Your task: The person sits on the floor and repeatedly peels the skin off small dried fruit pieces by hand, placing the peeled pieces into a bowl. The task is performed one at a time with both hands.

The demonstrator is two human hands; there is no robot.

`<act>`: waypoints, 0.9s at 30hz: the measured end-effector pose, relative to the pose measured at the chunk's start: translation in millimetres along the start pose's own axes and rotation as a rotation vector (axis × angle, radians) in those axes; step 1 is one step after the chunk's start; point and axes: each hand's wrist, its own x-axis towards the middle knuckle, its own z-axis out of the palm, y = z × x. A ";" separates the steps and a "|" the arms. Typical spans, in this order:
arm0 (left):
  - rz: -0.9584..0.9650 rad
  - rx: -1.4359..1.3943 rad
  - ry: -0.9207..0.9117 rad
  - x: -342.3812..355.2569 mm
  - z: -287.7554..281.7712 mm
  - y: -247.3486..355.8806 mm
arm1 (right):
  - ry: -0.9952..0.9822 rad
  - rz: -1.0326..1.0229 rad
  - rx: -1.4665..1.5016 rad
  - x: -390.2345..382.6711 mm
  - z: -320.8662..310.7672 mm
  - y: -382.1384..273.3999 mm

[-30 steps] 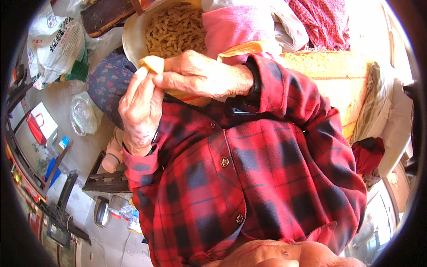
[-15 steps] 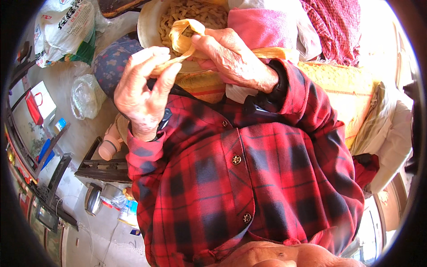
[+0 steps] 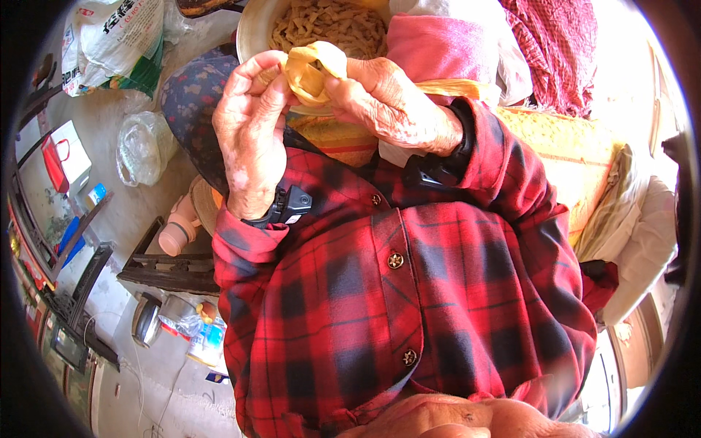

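Note:
My left hand [image 3: 252, 131] and my right hand [image 3: 387, 109] are raised at the top middle, both closed on a thin, pale yellow, crinkled strip [image 3: 312, 71], looped into a ring with a hollow in it. My right thumb presses on its right side; my left fingertips are at its left side. Behind it stands a white basin [image 3: 247, 40] of short tan-brown strip pieces [image 3: 328, 29], partly hidden by the strip and my hands. A pink cloth [image 3: 438, 47] lies to the right of the basin, with another flat yellow piece [image 3: 460, 90] along its lower edge.
A yellow-orange pad [image 3: 544, 164] and draped fabrics [image 3: 635, 241] lie to the right. At the left are a printed sack [image 3: 113, 44], a clear plastic bag [image 3: 142, 153], a pink bottle [image 3: 175, 233], dark wooden frames [image 3: 161, 270] and a metal vessel [image 3: 146, 321].
The strip has opened from a small bundle to a long loop, then been gathered into a rounder ring. My left hand has moved up and rightward to meet my right, which has also shifted right.

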 end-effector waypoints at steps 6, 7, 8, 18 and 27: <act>0.068 0.137 0.031 0.3 2.3 -4.0 | -0.027 -0.036 -0.073 3.9 -1.5 5.1; 0.093 0.233 0.037 -0.3 3.4 -2.4 | -0.021 -0.034 -0.072 4.0 -1.3 5.6; 0.118 0.327 0.042 -1.1 5.0 -0.4 | -0.014 -0.032 -0.071 4.1 -1.1 6.0; 0.239 0.413 -0.035 -9.3 23.4 7.2 | -0.039 0.007 0.007 2.3 2.4 3.0; -0.016 -0.248 -0.205 -14.9 12.5 5.1 | -0.045 -0.082 -0.071 -0.7 5.4 -9.0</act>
